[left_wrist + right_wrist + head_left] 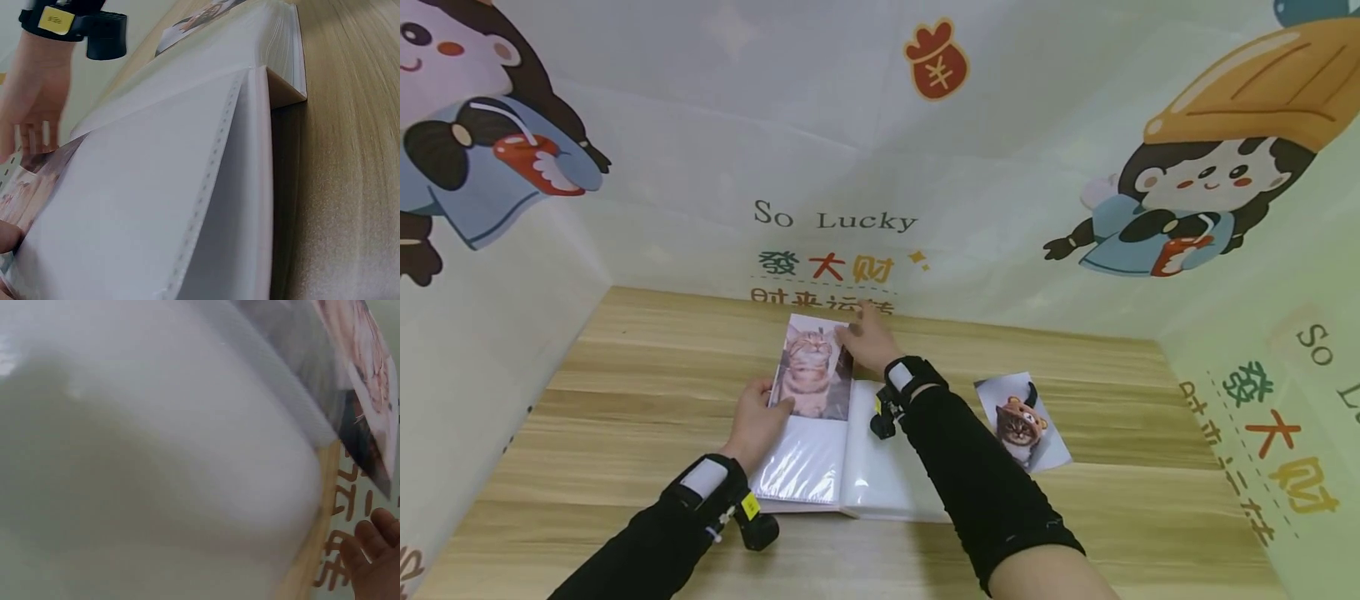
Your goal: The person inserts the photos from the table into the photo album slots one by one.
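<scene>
Cat photo (809, 372) at the far left of the open album (842, 467), between both hands.

Photo's long axis runs near to far, its far end past the album's far edge. Left hand (758, 423) at its near left corner, thumb pinching the edge. Right hand (871, 342) touches the far right edge, fingers fairly straight; it lies farther off than the left. Album sits mid-table (625, 400), spine near to far. Second photo (1022, 421) lies loose on the table to the right, apart from the album.
</scene>
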### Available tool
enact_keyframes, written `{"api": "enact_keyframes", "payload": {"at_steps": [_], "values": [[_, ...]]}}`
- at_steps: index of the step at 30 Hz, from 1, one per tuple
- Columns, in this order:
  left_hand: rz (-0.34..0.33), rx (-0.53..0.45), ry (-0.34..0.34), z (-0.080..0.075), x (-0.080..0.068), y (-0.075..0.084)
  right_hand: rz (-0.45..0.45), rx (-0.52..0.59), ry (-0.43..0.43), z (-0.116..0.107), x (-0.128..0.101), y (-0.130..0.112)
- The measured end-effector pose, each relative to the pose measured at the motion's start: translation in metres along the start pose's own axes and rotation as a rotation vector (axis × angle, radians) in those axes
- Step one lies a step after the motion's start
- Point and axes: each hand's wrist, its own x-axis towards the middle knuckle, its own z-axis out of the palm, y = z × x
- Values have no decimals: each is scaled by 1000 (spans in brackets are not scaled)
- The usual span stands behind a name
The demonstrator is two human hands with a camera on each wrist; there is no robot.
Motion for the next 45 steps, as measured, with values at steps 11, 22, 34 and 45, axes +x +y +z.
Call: {"api": "enact_keyframes", "payload": {"at_steps": [11,22,34,45], "values": [[-19,-22,-34,-3,-4,-1,-65,-437,-253,-6,6,-53],[11,-21,-7,-3,-2,-3,-125,-329,-335,1,5,-48],[14,0,9,-3,0,-3,-125,-352,-396,6,-9,-48],[30,-94,24,0,10,-19,-169,-359,-437,12,-26,-49]]}}
